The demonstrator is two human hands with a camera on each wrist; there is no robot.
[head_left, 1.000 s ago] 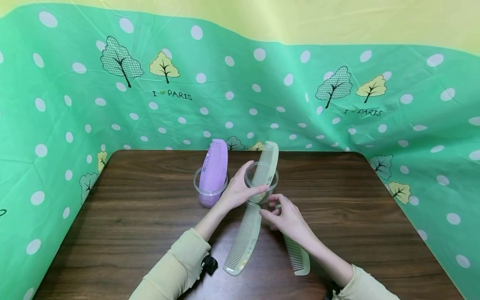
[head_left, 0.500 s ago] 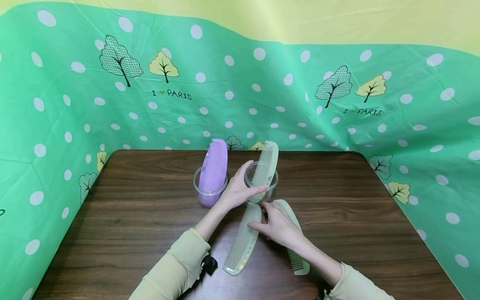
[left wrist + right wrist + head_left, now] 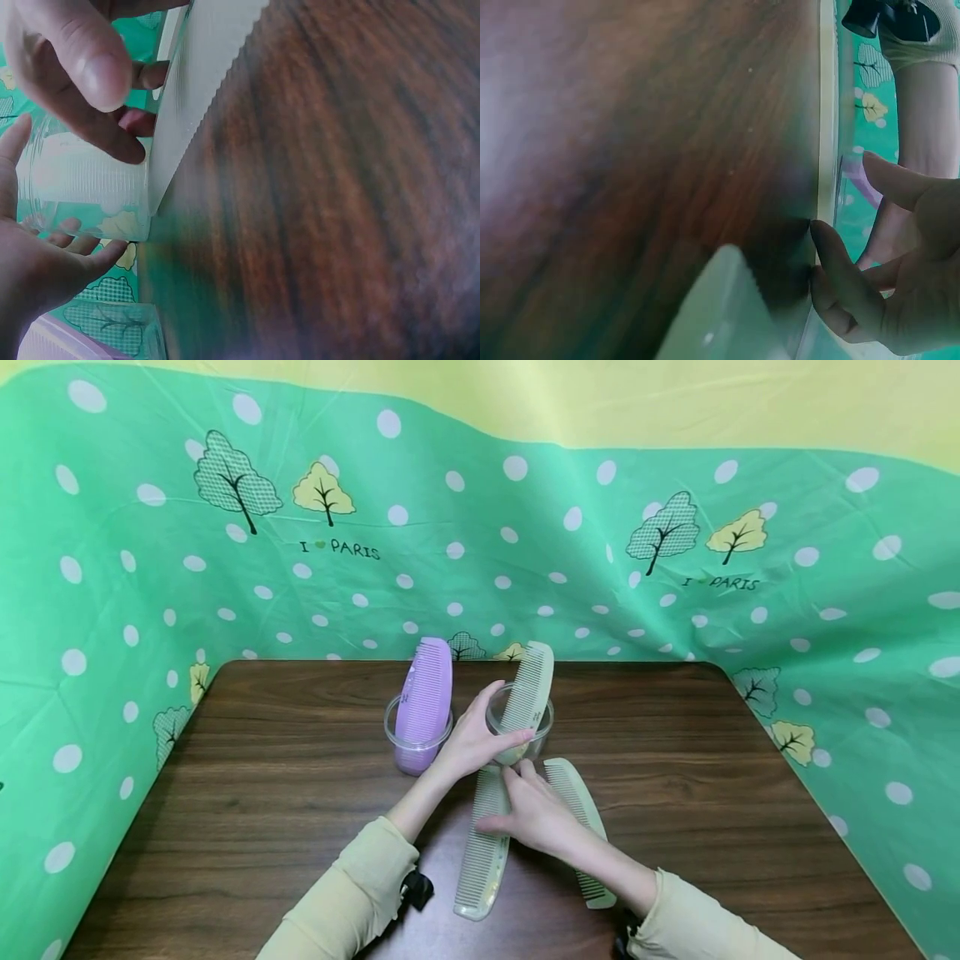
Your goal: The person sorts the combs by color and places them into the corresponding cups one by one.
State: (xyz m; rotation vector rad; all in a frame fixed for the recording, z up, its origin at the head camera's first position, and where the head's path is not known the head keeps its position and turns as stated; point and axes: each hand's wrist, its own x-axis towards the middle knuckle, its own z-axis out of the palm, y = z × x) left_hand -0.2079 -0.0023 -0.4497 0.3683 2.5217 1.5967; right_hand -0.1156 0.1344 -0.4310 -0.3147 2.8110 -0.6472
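Note:
My left hand grips a clear plastic cup, thumb on the near side. A pale green comb leans upright in that cup. In front of the cup lies a second pale green comb, flat on the table. My right hand reaches over its upper part, fingertips right at its edge in the right wrist view; the thumb is spread apart and stands off the comb there. A third pale green comb lies to the right, partly hidden under my right forearm.
Left of my left hand stands another clear cup with a purple comb in it. The dark wooden table ends at a green dotted cloth behind and at the sides.
My right hand has moved left, from beside the right comb to over the middle one. The middle comb has turned slightly. My left hand stays on the cup.

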